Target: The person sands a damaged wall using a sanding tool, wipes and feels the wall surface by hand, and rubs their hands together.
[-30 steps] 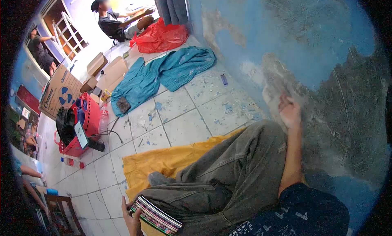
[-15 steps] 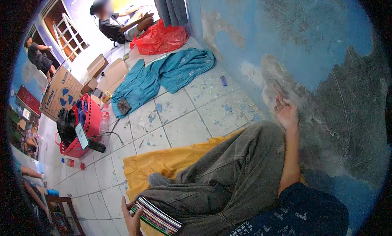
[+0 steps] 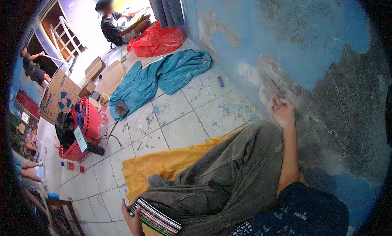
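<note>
At the lower left my left hand (image 3: 133, 220) holds one end of a flat, striped thing (image 3: 157, 217), like a stack of thin sheets with white, dark, pink and green edges. It rests against my leg in grey trousers (image 3: 228, 166); I cannot make out its exact kind. My right hand (image 3: 283, 114) is beside the blue wall (image 3: 228, 15), close to a bare, peeled patch (image 3: 265, 73). Its fingers are loosely bent and partly apart, and no object shows clearly in them. Under my legs lies a yellow cloth (image 3: 143, 166).
A pink basket (image 3: 92, 121) with dark items and a phone (image 3: 81, 139) stands left, near a bottle (image 3: 72, 167) and a fan box (image 3: 59, 97). Paint flakes litter the tiles before a teal cloth (image 3: 175, 73). A person sits by a red plastic bag (image 3: 157, 40); other people are at the left.
My right hand has dropped slightly along the wall, its fingers more bent. The person at the far left has raised an arm with a long pole-like thing. My left hand is nearly unchanged.
</note>
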The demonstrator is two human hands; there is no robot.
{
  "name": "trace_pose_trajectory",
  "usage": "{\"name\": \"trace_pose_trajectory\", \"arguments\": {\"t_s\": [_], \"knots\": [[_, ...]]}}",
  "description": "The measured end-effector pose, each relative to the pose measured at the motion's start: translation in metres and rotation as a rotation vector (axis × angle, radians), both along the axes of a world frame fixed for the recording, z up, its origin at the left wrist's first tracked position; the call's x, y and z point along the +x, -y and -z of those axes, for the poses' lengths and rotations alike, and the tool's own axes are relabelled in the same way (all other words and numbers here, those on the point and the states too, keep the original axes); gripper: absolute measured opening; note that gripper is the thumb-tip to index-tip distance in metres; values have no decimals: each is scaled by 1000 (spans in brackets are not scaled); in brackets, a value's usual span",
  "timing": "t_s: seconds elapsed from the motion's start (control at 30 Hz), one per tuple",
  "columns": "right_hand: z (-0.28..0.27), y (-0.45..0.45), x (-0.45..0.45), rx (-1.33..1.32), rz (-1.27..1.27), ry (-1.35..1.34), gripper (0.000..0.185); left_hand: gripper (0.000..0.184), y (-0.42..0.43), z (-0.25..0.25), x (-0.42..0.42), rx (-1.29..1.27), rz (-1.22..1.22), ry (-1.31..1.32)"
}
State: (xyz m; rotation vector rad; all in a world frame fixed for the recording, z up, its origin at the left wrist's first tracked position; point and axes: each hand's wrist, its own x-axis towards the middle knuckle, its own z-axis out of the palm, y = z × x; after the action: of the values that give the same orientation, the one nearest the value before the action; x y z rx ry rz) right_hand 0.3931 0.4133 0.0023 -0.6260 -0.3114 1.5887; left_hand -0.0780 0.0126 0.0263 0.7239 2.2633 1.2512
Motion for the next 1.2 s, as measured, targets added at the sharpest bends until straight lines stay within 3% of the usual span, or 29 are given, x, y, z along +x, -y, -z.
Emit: {"name": "trace_pose_trajectory", "arguments": {"t_s": [0.1,0.17,0.3,0.4,0.47,0.5,0.6,0.73,1.03,1.13,1.2], "knots": [[1,-1,1,-23,11,-11,21,73,0,-14,15,-74,107,-226],[2,-2,0,-28,11,-17,21,84,0,-30,21,-90,135,55],[6,-4,4,-28,-13,-33,14,95,5,-29,22,-75,161,112],[-3,0,-2,-53,14,18,22,105,-1,-29,29,-97,213,-20],[2,-2,-1,-53,13,17,25,115,-11,-42,48,-185,272,-351],[3,-3,0,-54,9,11,29,120,-13,-50,55,-216,275,-333],[4,-4,1,-56,3,-9,31,123,-13,-56,56,-273,374,-496],[5,-2,2,-27,-14,-22,31,124,-4,-43,43,-254,482,-464],[6,-4,1,-59,34,-34,24,123,-7,-55,46,-199,405,-227],[2,-2,-1,-66,12,-25,23,124,-4,-50,44,-261,455,-446],[3,-3,0,-68,6,-40,21,121,-4,-52,43,-224,408,-327]]}}
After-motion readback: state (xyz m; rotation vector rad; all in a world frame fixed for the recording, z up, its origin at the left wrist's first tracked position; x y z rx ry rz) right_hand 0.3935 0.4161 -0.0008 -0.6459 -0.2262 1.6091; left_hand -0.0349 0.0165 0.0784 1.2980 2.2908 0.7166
